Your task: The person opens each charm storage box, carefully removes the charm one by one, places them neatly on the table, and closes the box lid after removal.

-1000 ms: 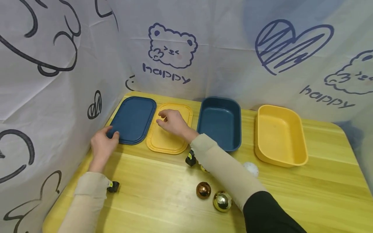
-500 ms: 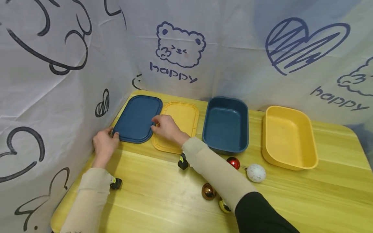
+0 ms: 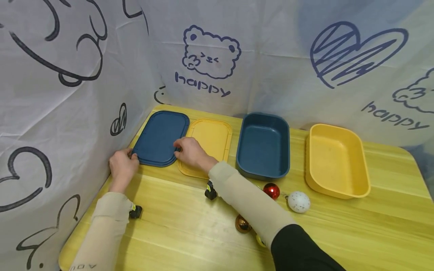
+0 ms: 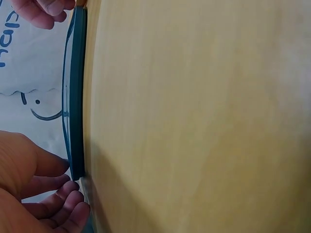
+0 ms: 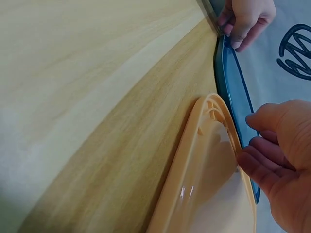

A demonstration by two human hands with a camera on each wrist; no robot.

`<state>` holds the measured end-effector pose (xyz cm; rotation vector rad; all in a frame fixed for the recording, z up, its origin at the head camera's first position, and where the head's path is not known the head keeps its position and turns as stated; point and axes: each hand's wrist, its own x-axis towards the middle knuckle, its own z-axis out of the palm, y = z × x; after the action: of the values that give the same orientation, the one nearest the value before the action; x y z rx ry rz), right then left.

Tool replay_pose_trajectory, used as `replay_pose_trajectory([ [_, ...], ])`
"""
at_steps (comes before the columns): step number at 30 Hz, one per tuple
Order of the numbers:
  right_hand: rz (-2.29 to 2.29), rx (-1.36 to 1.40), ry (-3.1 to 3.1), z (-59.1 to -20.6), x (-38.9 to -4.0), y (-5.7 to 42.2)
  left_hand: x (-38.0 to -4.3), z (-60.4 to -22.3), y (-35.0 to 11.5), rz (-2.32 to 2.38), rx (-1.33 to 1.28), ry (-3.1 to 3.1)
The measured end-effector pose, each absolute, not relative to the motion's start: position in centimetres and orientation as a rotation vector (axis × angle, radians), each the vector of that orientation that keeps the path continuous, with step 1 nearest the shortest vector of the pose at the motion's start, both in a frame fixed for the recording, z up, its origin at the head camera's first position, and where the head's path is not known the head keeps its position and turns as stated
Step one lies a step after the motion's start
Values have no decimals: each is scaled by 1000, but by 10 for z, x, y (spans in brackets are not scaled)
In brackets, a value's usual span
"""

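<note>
A flat dark blue lid (image 3: pixel 161 139) with rounded corners lies at the far left of the table, seen nearly edge-on in the left wrist view. My left hand (image 3: pixel 123 167) pinches its near left corner, thumb over the rim and the other fingers at its outer side. At the lid's right edge, my right hand (image 3: pixel 192 152) holds the rim between thumb and fingers; in the right wrist view its fingertips are right at that edge. Under the right hand, partly covered by it, lies a yellow lid (image 3: pixel 213 137) beside the blue one.
A dark blue box (image 3: pixel 262 146) and a yellow box (image 3: pixel 335 158), both lidless, stand along the back. Near the right sleeve lie a red bauble (image 3: pixel 271 191), a white speckled ball (image 3: pixel 298 202), a copper bauble (image 3: pixel 242 223) and a half-hidden gold one (image 3: pixel 260 241). Cloth walls border the table.
My right hand has moved left and down from over the yellow lid to the blue lid's right edge. The left hand stays at the corner. The head view has shifted slightly.
</note>
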<state>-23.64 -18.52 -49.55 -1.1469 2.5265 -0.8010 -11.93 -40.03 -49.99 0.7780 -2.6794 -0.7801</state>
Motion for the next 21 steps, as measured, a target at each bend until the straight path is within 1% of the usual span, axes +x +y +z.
replay_pose_trajectory([
  [12,-795,-1180,2517,-502,-237,-184,-127,-506,-406,-805,858,-2687],
  [21,-796,-1190,2523,-502,-236,-182,-132,-500,-408,-921,945,-2566],
])
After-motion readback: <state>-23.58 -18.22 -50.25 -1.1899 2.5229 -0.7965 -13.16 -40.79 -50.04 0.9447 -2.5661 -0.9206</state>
